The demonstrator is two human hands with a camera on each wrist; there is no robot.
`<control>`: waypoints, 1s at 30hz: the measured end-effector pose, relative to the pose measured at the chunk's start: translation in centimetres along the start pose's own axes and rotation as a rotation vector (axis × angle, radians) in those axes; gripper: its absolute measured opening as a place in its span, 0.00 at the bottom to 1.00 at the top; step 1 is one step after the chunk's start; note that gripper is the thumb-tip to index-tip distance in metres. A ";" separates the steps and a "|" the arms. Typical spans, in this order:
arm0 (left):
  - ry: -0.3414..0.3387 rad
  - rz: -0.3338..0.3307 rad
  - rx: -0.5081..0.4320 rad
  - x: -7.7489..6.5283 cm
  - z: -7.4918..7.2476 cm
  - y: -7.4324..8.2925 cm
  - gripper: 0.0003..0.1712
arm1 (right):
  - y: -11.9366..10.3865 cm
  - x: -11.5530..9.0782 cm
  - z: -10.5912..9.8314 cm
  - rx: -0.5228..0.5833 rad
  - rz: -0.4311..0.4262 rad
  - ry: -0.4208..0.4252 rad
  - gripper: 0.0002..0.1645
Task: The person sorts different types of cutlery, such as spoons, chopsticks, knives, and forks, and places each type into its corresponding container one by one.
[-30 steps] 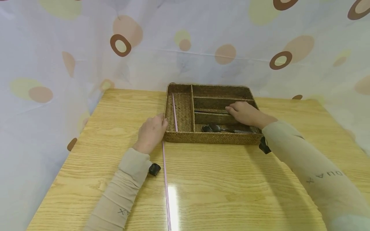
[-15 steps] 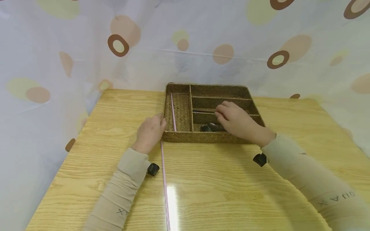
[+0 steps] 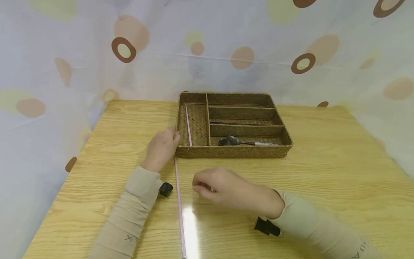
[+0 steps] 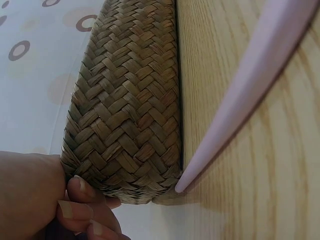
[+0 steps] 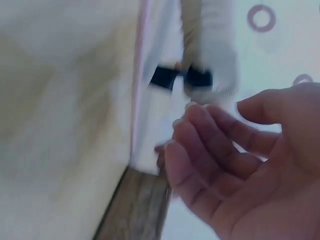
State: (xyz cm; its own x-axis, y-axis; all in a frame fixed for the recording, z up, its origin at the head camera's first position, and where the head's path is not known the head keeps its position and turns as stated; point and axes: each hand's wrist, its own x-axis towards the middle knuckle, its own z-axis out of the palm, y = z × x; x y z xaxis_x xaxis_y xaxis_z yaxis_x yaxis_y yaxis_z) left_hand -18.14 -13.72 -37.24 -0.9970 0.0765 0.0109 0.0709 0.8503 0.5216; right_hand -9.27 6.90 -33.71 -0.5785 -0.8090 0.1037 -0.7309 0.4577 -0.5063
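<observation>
A woven tray [image 3: 233, 151] stands at the back of the wooden table. My left hand [image 3: 162, 149] grips its left side near the front corner; in the left wrist view the curled fingers [image 4: 82, 210] lie around the woven wall. My right hand [image 3: 226, 189] hovers over the table in front of the tray, its fingers loosely bent and holding nothing. Between the hands a thin pink stick [image 3: 179, 205] lies lengthwise on the table, its far end at the tray's front left corner. A similar pink stick [image 3: 188, 124] lies in the left compartment.
Two metal spoons [image 3: 233, 140] lie in the tray's front right compartment. A dark thin stick [image 3: 239, 123] is in the middle one. Behind the table [image 3: 307, 172] hangs a patterned white sheet [image 3: 168, 68].
My right hand has come out of the tray's right side, moving toward me and left to above the table. The left hand keeps its hold on the tray.
</observation>
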 end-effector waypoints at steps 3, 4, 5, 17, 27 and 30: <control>0.002 0.004 -0.001 -0.1 -0.1 -0.1 0.20 | -0.9 0.5 1.3 0.029 0.045 -0.047 0.10; 0.005 0.005 -0.001 -0.1 -0.1 -0.1 0.20 | -1.2 0.7 1.8 0.030 0.066 -0.069 0.11; 0.008 0.005 -0.002 -0.1 -0.1 -0.1 0.19 | -1.4 0.8 2.2 0.025 0.087 -0.089 0.13; 0.025 0.032 -0.016 -0.1 -0.1 0.0 0.19 | -2.5 2.5 5.6 -0.064 0.287 -0.283 0.29; 0.023 0.039 -0.013 -0.2 -0.1 -0.1 0.21 | -1.9 2.4 6.1 0.353 0.424 -0.311 0.26; 0.025 0.040 -0.014 -0.2 0.0 -0.1 0.21 | -1.8 2.1 6.2 0.450 0.434 -0.304 0.25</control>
State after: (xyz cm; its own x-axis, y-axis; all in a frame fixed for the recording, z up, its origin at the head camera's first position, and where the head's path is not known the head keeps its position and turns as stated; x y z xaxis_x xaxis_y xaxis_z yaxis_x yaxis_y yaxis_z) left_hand -17.96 -13.82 -37.24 -0.9939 0.0970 0.0529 0.1103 0.8394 0.5321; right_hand -6.96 2.09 -37.88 -0.6092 -0.6847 -0.4000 -0.1966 0.6191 -0.7603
